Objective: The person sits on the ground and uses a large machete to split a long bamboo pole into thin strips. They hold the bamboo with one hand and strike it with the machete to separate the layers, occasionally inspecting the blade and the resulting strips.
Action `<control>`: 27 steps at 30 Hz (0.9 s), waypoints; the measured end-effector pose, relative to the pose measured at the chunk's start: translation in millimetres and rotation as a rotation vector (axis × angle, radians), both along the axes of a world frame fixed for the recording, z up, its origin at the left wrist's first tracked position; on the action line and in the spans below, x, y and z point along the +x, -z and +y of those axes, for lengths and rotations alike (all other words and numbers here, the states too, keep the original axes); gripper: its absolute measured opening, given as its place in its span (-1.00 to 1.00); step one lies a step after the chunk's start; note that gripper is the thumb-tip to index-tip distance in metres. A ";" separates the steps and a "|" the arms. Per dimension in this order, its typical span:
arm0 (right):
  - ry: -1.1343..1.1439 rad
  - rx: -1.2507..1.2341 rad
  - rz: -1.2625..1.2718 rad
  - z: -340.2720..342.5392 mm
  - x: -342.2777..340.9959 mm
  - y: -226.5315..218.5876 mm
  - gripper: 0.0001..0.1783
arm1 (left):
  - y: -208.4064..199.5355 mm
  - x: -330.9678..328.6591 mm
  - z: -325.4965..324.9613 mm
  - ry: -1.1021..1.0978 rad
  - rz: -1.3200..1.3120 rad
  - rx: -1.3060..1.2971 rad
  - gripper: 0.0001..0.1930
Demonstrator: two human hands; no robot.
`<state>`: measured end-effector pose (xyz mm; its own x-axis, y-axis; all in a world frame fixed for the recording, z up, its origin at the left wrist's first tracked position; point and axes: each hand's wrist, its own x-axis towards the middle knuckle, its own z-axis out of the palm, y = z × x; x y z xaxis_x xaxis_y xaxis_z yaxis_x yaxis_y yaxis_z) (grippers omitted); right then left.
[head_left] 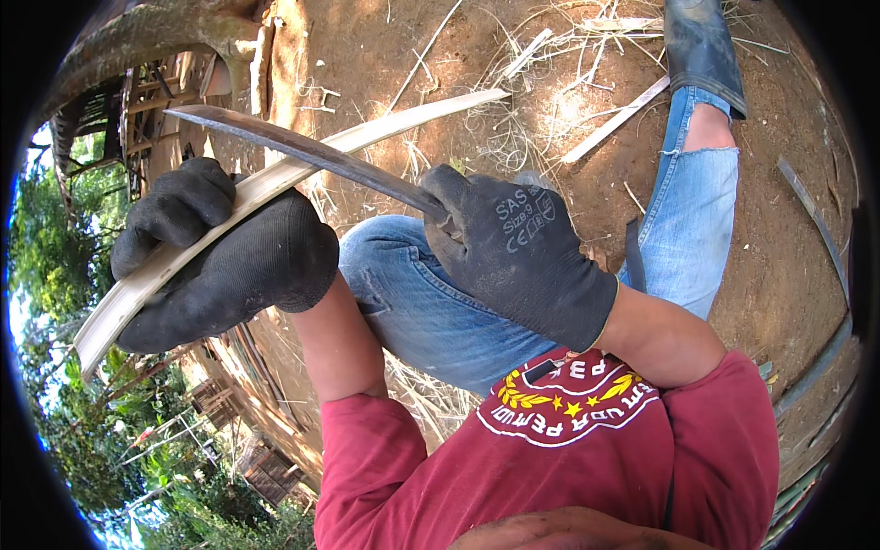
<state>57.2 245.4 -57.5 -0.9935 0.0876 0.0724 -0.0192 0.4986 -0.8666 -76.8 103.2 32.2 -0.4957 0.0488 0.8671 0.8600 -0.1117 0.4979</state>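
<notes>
The hands are both gloved in black and both clamped: the left hand is gripping a pale bamboo strip, the right hand is closing round the handle of a long dark knife. The strip's long axis is running from eight o'clock up to two o'clock, passing through the left palm. The blade is pointing toward ten o'clock and is crossing over the strip (touching it, apparently) just beyond the left hand's fingers, above the bent knee.
</notes>
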 end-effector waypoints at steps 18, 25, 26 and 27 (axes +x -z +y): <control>-0.027 0.166 -0.416 27.4 -4.2 98.0 -0.70 | 4.7 -15.7 -12.4 0.267 -0.077 0.263 -0.37; 0.195 0.142 -0.467 56.7 0.8 178.5 -0.70 | -2.8 0.9 10.0 -0.384 -0.076 0.134 -0.37; 0.226 0.076 -0.451 52.0 -1.9 156.4 -0.70 | -1.6 -0.4 8.6 -0.323 -0.075 0.159 -0.38; 0.215 -0.008 -0.351 45.9 -5.8 136.1 -0.71 | -2.0 -0.1 8.5 -0.307 -0.077 0.159 -0.38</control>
